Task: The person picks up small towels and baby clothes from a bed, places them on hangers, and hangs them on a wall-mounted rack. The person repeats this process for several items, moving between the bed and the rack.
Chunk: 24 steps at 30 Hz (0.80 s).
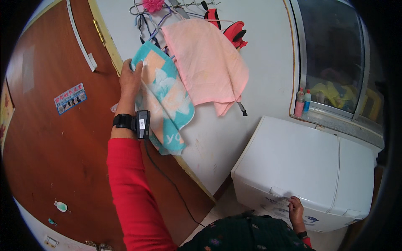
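Observation:
My left hand point(130, 77) is raised at the wall and grips the upper left edge of a teal and peach patterned towel point(165, 91). The towel drapes from a hanger on a wall rack, its lower end hanging loose. Right beside it a plain pink towel point(209, 62) hangs from another hanger. Low on the right, my right hand point(296, 209) has its fingers curled, with nothing seen in them. It is at the front edge of the white washing machine point(292, 160), close to the lid's lip; whether it touches is unclear.
A metal hook rack point(194, 4) carries several hangers, a pink pouf point(153, 5) and red straps point(234, 33). A brown wooden door point(62, 147) fills the left side. Two bottles point(303, 102) stand on the sill of a sliding window point(333, 56). A cable point(168, 178) trails from my left wrist device.

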Each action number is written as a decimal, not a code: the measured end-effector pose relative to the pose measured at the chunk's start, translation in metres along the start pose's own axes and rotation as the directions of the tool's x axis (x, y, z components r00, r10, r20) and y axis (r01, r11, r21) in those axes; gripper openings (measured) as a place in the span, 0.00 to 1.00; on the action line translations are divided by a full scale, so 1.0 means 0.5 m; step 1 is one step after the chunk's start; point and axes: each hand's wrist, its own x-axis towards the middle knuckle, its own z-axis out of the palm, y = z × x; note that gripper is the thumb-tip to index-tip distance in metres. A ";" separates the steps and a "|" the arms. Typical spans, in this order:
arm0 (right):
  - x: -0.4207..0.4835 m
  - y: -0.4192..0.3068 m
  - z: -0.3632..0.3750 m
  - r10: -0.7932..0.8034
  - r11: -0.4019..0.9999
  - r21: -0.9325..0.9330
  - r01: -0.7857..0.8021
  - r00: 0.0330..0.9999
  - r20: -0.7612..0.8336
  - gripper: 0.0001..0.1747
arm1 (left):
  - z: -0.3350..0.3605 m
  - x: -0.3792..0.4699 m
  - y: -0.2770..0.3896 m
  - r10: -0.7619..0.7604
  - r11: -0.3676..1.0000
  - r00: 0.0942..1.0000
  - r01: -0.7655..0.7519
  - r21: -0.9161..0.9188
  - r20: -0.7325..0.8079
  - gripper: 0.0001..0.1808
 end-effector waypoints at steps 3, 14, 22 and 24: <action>-0.005 -0.004 -0.003 -0.019 0.999 -0.028 0.020 0.999 0.026 0.08 | -0.010 -0.029 0.000 0.126 0.992 0.988 -0.126 0.006 -0.089 0.32; -0.029 0.037 0.008 -0.093 0.996 0.027 0.090 0.984 0.150 0.09 | -0.143 -0.245 -0.015 -0.113 0.919 0.991 0.074 -0.388 -0.077 0.20; -0.012 0.032 0.023 -0.161 0.987 0.020 0.162 0.953 0.258 0.07 | -0.067 -0.378 -0.072 -0.319 0.889 0.939 0.344 -0.301 0.132 0.30; -0.016 0.026 0.020 -0.250 0.965 -0.007 0.261 0.931 0.267 0.06 | -0.042 -0.374 -0.061 -0.256 0.863 0.945 0.319 -0.392 0.204 0.34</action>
